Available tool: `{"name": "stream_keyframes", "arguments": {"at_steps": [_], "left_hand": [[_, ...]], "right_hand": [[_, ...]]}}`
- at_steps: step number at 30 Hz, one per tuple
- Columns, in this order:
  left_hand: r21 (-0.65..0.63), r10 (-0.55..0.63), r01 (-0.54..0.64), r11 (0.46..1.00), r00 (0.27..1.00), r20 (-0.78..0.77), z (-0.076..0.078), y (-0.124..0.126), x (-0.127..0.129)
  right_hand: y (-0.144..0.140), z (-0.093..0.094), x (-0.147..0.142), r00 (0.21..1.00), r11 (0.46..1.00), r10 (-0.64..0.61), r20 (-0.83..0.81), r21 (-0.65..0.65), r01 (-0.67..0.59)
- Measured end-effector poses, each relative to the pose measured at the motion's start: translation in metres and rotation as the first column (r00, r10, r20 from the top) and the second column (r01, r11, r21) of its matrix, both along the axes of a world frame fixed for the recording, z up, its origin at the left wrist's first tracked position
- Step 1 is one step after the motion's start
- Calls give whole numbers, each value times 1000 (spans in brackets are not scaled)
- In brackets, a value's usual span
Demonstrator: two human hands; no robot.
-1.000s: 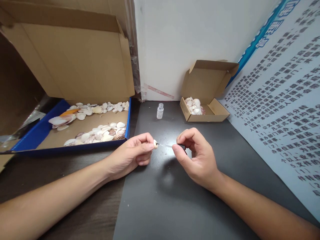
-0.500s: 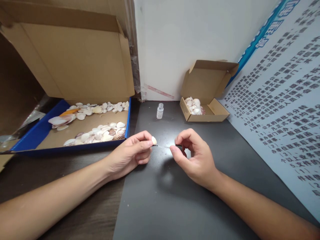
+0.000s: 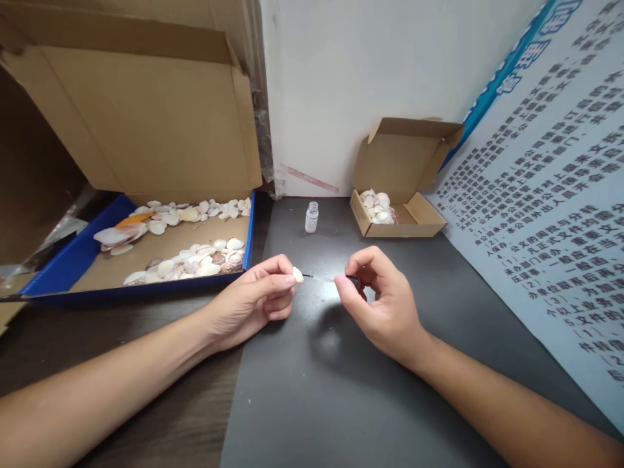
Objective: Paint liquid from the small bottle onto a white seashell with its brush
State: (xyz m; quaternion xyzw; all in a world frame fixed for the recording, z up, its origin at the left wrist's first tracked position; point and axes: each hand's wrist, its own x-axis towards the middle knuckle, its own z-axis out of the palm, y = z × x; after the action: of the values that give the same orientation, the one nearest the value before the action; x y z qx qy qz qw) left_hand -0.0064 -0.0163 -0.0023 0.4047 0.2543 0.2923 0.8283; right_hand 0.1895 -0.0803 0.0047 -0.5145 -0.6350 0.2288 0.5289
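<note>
Between the thumb and fingers of my left hand (image 3: pixel 263 292) is a small white seashell (image 3: pixel 298 275). My right hand (image 3: pixel 383 302) pinches the black cap of a small brush (image 3: pixel 353 281). The brush's thin pale stem points left, and its dark tip is at the shell's right edge; whether it touches the shell I cannot tell. Behind the hands stands a small uncapped glass bottle (image 3: pixel 311 218) with a label, upright on the dark grey mat (image 3: pixel 292 403).
At the left, a blue-sided cardboard box (image 3: pixel 146 289) with its lid up holds many shells (image 3: pixel 199 260). A smaller brown box (image 3: pixel 409 229) at the back right holds white shells (image 3: pixel 377 207). A printed sheet (image 3: pixel 550 260) slopes along the right side.
My right hand has shifted slightly, turning the brush so that its black cap and dark tip show more clearly. The shell in my left hand has moved slightly left.
</note>
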Motion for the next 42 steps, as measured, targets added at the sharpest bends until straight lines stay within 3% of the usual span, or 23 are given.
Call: {"name": "stream_keyframes", "arguments": {"at_steps": [3, 9, 27, 35, 42], "left_hand": [[-7, 2, -2, 1000, 1000, 5, -1, 0, 0], [-14, 8, -8, 1000, 1000, -2, 0, 1, 0], [-14, -7, 7, 1000, 1000, -4, -1, 0, 0], [0, -2, 2, 1000, 1000, -6, -1, 1, 0], [-5, 6, -6, 1000, 1000, -20, 0, 0, 1]], "right_hand": [[-1, 1, 1, 999, 999, 35, -17, 18, -35], [-1, 1, 0, 996, 995, 80, 29, -68, -78], [-2, -3, 3, 993, 995, 102, -52, 30, -100], [1, 1, 1, 998, 997, 58, 35, -50, -57], [-1, 0, 1, 993, 993, 115, -5, -1, -115]]}}
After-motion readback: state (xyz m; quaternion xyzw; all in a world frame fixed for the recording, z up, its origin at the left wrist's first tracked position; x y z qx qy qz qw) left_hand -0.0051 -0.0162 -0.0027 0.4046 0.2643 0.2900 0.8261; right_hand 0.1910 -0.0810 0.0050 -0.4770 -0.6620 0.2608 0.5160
